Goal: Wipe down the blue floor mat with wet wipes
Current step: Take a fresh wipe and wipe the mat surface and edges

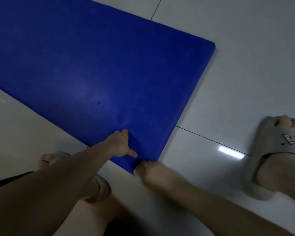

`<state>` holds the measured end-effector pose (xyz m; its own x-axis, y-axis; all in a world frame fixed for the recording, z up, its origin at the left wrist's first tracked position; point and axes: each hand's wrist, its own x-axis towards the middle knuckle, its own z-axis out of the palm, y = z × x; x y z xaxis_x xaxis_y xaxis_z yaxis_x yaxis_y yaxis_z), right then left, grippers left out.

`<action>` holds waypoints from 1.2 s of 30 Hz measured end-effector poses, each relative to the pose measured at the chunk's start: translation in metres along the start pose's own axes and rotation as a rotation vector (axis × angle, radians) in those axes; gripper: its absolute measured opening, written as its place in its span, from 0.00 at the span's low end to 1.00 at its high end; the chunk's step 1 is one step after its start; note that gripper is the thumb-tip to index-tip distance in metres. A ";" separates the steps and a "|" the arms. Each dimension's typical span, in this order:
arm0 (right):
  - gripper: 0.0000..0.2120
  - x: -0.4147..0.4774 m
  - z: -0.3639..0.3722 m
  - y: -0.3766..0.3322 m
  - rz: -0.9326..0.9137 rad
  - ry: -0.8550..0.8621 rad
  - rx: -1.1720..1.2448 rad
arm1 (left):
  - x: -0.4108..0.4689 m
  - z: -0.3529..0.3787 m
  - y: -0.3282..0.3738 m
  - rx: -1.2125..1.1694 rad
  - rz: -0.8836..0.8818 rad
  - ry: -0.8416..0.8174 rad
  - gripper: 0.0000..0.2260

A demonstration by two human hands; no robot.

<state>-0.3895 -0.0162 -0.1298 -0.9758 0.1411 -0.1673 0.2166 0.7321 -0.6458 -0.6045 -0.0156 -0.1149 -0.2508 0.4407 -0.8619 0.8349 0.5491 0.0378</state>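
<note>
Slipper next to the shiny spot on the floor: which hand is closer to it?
Right. The right hand holds the near corner of the mat, on the side toward the slipper but apart from it. The left hand grips the mat edge farther away.

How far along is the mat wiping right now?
Done: the blue mat lies spread on the tiled floor; no wet streaks show. In hand: the left hand and right hand both grip its near edge by the corner, apparently positioning it. Left: all the wiping, it seems; no wet wipe is in view.
</note>
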 end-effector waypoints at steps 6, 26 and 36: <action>0.11 0.003 -0.086 0.121 0.553 0.482 -0.028 | -0.003 -0.004 0.004 -0.003 0.019 -0.018 0.51; 0.09 0.020 -0.077 0.096 0.552 0.497 -0.030 | -0.002 -0.005 0.003 -0.002 0.032 -0.008 0.47; 0.06 0.017 -0.048 0.076 0.244 0.416 -0.183 | -0.003 -0.054 0.034 0.406 0.224 0.272 0.24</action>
<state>-0.3910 0.0741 -0.1458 -0.8354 0.5484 0.0374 0.4670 0.7440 -0.4779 -0.6021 0.0400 -0.0837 -0.1177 0.7135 -0.6907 0.9913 0.1256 -0.0393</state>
